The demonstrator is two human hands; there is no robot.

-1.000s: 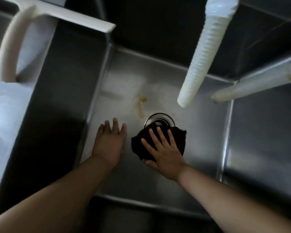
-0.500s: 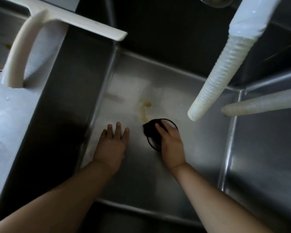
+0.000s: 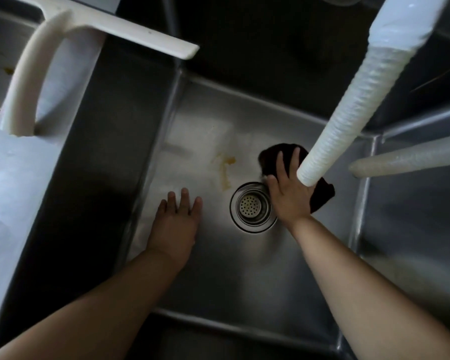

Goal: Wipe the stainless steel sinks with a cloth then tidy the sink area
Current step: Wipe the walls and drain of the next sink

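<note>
Dark cloth [image 3: 322, 196] flat on the steel sink [image 3: 218, 268] floor, just right of the drain strainer [image 3: 253, 207], pressed under the right hand [image 3: 290, 193] with fingers spread. Left hand [image 3: 176, 224] flat, fingers straight, left of the drain, near a yellowish stain [image 3: 225, 170]. Overhead, a white ribbed hose [image 3: 348, 110].

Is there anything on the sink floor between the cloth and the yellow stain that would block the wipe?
Nothing visible does. The right hand presses the cloth flat beside the drain, and the stain lies to its left across bare steel. The hose hangs above the cloth, not on the floor.
</note>
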